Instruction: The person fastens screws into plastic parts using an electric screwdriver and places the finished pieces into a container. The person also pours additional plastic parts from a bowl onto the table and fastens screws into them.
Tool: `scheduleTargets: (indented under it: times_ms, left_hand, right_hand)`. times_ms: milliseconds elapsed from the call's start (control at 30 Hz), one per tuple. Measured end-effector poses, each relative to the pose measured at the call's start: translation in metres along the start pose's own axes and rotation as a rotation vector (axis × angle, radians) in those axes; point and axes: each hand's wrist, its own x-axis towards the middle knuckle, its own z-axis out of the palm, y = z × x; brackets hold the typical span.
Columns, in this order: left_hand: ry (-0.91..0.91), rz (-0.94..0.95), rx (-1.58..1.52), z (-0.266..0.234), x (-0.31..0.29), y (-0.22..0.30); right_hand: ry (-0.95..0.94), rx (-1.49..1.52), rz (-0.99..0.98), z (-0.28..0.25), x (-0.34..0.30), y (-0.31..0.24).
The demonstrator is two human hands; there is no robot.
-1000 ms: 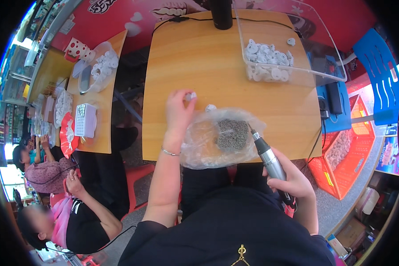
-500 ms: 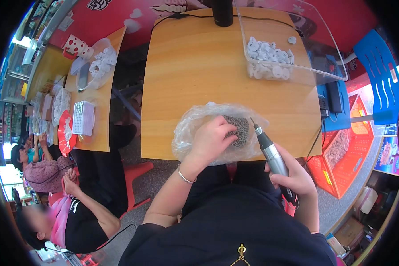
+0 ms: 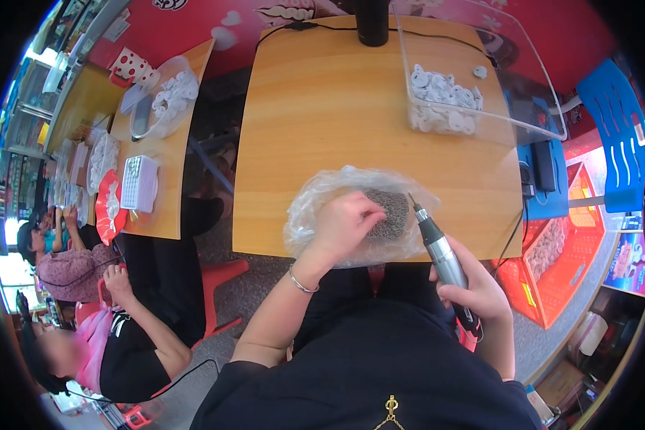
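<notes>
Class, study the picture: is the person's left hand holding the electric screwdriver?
No, the right hand grips the electric screwdriver, while the left hand is over the open plastic bag.

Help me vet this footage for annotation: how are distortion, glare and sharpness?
Head view: the fisheye bows the wooden table along its edges and leaves black picture corners; overexposure whitens spots far left; highlights streak the plastic bag; the small grey pieces are too fine to tell apart; the electric screwdriver looks crisp.
</notes>
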Motion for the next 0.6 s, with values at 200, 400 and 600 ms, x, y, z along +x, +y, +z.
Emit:
scheduleTargets:
  times_ms: [200,400,600]
  left_hand:
    - [-0.012,-0.171,-0.508,-0.005,0.000,-0.005]
    - [-0.050,-0.352,-1.044,-0.006,-0.002,-0.007]
    - [-0.040,-0.396,-1.336,-0.005,-0.002,-0.005]
  right_hand:
    - [-0.036,0.008,-0.002,0.004,-0.002,0.001]
    - [-0.089,0.004,-0.019,0.008,-0.004,-0.001]
    - [-0.132,-0.044,-0.073,0.012,0.000,0.000]
